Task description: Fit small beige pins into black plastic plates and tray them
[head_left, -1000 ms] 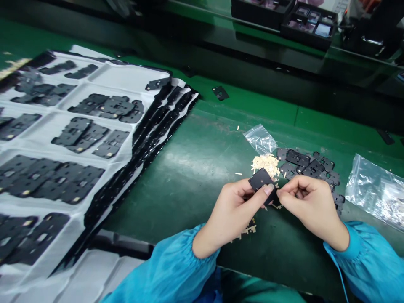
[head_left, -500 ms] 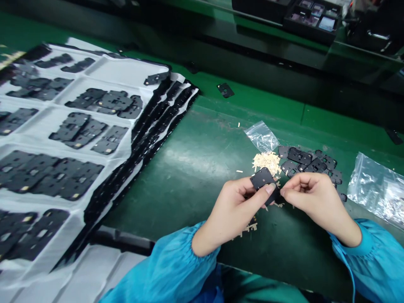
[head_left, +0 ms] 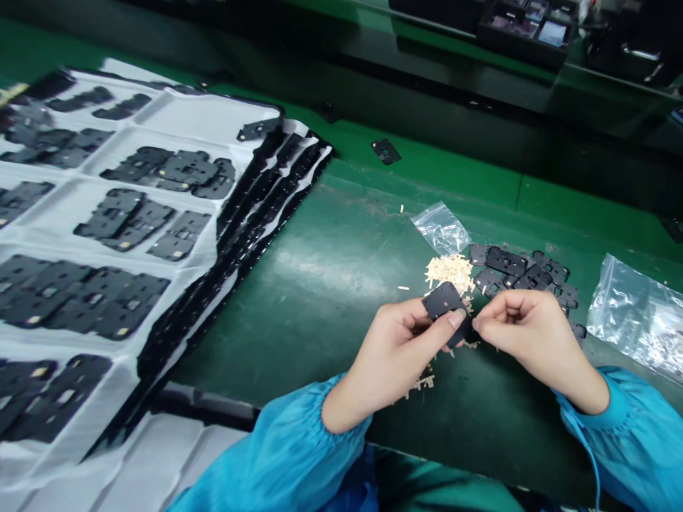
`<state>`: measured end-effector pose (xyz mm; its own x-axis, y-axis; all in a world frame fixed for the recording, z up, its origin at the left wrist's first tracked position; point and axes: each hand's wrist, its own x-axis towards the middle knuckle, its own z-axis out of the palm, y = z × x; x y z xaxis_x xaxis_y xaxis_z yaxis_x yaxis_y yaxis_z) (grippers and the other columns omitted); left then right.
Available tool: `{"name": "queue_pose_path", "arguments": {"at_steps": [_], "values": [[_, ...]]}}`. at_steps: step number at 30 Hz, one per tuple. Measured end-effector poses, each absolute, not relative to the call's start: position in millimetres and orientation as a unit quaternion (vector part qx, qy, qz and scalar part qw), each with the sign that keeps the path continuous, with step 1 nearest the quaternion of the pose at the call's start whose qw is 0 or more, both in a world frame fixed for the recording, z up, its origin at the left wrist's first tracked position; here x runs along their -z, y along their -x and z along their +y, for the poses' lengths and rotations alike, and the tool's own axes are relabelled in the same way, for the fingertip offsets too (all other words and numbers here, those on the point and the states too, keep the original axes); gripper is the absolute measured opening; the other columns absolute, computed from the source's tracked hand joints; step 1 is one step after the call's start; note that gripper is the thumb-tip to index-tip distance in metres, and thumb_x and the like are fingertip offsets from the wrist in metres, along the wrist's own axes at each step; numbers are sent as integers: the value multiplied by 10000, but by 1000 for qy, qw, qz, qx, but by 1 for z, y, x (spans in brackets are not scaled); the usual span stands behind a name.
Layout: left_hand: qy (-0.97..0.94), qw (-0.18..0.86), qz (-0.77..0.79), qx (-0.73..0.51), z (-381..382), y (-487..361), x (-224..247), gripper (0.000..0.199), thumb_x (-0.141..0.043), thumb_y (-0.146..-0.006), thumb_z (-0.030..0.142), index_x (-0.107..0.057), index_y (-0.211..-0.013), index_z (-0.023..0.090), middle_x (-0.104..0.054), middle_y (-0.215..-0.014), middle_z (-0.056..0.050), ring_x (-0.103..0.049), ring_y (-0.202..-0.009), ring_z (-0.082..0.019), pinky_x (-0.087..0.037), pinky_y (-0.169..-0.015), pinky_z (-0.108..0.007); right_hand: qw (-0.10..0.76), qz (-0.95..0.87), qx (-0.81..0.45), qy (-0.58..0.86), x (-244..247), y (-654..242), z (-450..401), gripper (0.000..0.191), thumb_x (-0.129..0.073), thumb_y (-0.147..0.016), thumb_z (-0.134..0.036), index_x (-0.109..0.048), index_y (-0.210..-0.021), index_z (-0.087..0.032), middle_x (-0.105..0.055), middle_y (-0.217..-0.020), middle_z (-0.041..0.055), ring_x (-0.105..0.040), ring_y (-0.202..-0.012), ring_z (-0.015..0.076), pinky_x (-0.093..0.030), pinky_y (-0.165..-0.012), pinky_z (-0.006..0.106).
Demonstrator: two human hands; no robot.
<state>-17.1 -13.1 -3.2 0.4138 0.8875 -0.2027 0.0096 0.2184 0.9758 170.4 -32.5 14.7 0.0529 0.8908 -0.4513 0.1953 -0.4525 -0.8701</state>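
Observation:
My left hand (head_left: 403, 352) is closed on a flat black plastic plate (head_left: 444, 301) with rounded corners, the thumb lying across its face. Close against the plate's right edge, my right hand (head_left: 526, 327) has thumb and forefinger pinched together; whatever is between them is too small to make out. Behind the plate lies a heap of small cream-coloured strips (head_left: 449, 270), and more strips are scattered under the hands. Just beyond my right hand is a loose pile of similar black plates (head_left: 506, 263), partly hidden by that hand.
At left, stacked white-lined trays (head_left: 176, 117) hold rows of black plates. A small clear bag (head_left: 440, 226) lies behind the strips, and a larger clear bag (head_left: 622, 306) is at right. One single black plate (head_left: 385, 151) rests farther back on the green table (head_left: 299, 284).
The view has shifted slightly, so the trays sit a little farther left. Both hands keep nearly the same pose around the plate.

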Motion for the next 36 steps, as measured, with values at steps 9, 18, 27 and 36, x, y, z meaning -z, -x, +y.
{"name": "queue_pose_path", "arguments": {"at_steps": [9, 18, 27, 36], "values": [[-513, 677, 407, -335, -12, 17, 5, 226, -668, -936, 220, -741, -731, 159, -728, -674, 0, -630, -608, -91, -513, -588, -169, 315, -419, -549, 651, -14, -171, -33, 67, -686, -619, -228, -732, -600, -184, -706, -577, 13, -544, -512, 109, -407, -468, 215], [-488, 713, 396, -313, -10, 20, 4, 199, -691, -922, 229, -764, -752, 156, -749, -697, -16, -645, -606, -90, -527, -582, -165, 309, -432, -556, 639, -14, -171, -34, 72, -683, -647, -231, -723, -616, -180, -706, -598, 17, -550, -527, 113, -409, -480, 225], [-463, 736, 391, -301, -8, 24, 1, 210, -710, -907, 244, -769, -727, 155, -759, -683, -19, -636, -565, -82, -521, -563, -162, 334, -426, -574, 614, -20, -180, -27, 87, -757, -698, -245, -709, -725, -178, -625, -598, -34, -496, -529, 86, -385, -513, 219], [-454, 738, 396, -305, -7, 23, -2, 221, -731, -897, 287, -768, -720, 159, -748, -669, -28, -636, -559, -98, -522, -556, -187, 271, -450, -622, 581, -23, -179, -30, 175, -740, -810, -325, -758, -721, -175, -611, -579, -17, -456, -524, 95, -331, -489, 232]]}}
